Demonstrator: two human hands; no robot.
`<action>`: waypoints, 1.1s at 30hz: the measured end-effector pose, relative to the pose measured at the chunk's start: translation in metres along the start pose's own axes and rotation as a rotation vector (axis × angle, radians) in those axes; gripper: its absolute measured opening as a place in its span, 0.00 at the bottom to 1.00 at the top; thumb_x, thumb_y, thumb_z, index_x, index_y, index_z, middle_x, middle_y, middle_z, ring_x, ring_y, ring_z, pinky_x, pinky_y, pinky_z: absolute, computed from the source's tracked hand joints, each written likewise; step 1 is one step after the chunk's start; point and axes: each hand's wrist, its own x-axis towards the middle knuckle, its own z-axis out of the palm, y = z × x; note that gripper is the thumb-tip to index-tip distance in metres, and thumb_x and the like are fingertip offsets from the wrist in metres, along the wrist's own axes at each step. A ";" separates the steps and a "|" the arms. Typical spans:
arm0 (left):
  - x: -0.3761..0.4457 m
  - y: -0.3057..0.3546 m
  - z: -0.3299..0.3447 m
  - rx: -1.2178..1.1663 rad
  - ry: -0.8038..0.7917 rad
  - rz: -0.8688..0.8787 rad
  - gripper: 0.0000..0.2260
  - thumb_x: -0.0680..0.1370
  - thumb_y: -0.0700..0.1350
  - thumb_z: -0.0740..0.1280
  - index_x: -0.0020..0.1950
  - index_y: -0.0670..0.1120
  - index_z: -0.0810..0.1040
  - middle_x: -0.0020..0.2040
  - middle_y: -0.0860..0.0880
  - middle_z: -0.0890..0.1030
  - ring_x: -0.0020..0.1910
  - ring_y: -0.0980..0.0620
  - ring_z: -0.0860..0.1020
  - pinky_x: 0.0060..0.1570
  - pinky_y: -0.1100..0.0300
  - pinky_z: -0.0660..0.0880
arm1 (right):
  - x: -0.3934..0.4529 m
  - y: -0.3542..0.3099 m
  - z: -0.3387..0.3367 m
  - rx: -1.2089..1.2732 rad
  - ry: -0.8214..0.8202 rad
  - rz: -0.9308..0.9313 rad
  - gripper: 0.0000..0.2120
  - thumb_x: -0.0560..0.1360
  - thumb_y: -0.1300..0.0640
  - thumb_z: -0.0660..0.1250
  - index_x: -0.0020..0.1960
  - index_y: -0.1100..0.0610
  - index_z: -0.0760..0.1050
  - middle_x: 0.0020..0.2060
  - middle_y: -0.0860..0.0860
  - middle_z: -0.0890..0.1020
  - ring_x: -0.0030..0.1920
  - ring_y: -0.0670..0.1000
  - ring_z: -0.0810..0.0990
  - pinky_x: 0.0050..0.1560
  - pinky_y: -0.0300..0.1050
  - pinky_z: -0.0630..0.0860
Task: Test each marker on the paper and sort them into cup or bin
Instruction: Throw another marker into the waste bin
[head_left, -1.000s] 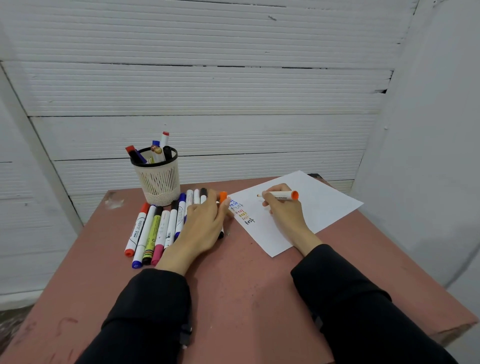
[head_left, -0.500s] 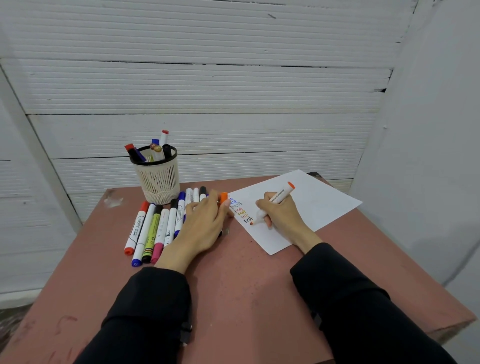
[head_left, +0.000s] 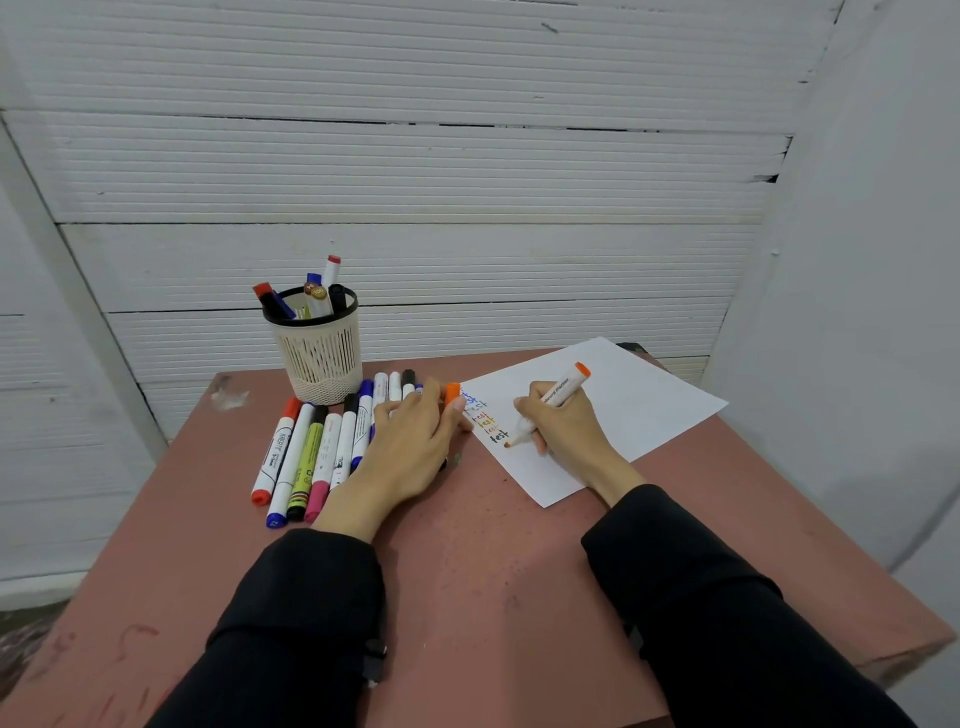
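**Orange marker: nib brought down to the paper for test writing**

The right hand (head_left: 563, 431) grips the uncapped orange marker (head_left: 545, 408) in a writing hold, fingers curled round the barrel. One second earlier the marker lay nearly level above the sheet; it is now tilted steeply, orange tail end up and away, nib at the paper (head_left: 623, 410) just below the column of "test" words (head_left: 485, 421). No orange stroke from this nib can yet be made out.

The left hand (head_left: 410, 452) lies palm down over the near end of the marker row (head_left: 317, 457), fingers fairly straight. The orange cap (head_left: 452, 393) shows at its fingertips; whether the fingers pinch it or merely rest against it cannot be determined. This hand has stayed in the same place throughout.

Untested markers lie side by side on the red table (head_left: 467, 571), between the mesh pen cup (head_left: 319, 353) and the sheet. The cup already holds several markers. No bin is in view.

Assessment: the change in angle indicates the test stroke is about to begin. The result should decide cup or bin; the cap must be refitted first
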 end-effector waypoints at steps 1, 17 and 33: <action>0.000 -0.001 0.000 0.002 -0.004 0.002 0.14 0.83 0.56 0.48 0.50 0.49 0.67 0.49 0.58 0.81 0.52 0.57 0.72 0.62 0.53 0.58 | 0.000 0.000 -0.001 0.012 0.015 0.003 0.20 0.74 0.65 0.63 0.27 0.55 0.62 0.22 0.50 0.69 0.21 0.46 0.66 0.28 0.40 0.63; 0.000 0.003 -0.001 0.014 0.023 -0.005 0.13 0.83 0.55 0.49 0.48 0.49 0.66 0.39 0.63 0.73 0.45 0.58 0.69 0.62 0.53 0.58 | -0.003 -0.005 0.000 -0.042 0.047 0.026 0.20 0.74 0.64 0.63 0.28 0.54 0.59 0.27 0.53 0.65 0.27 0.49 0.64 0.27 0.40 0.62; 0.001 -0.004 -0.001 0.148 0.038 -0.012 0.18 0.81 0.61 0.43 0.49 0.51 0.66 0.46 0.53 0.78 0.50 0.53 0.72 0.63 0.49 0.56 | 0.000 -0.013 -0.012 0.400 0.106 0.239 0.17 0.76 0.47 0.70 0.38 0.58 0.71 0.23 0.50 0.69 0.22 0.44 0.64 0.24 0.36 0.59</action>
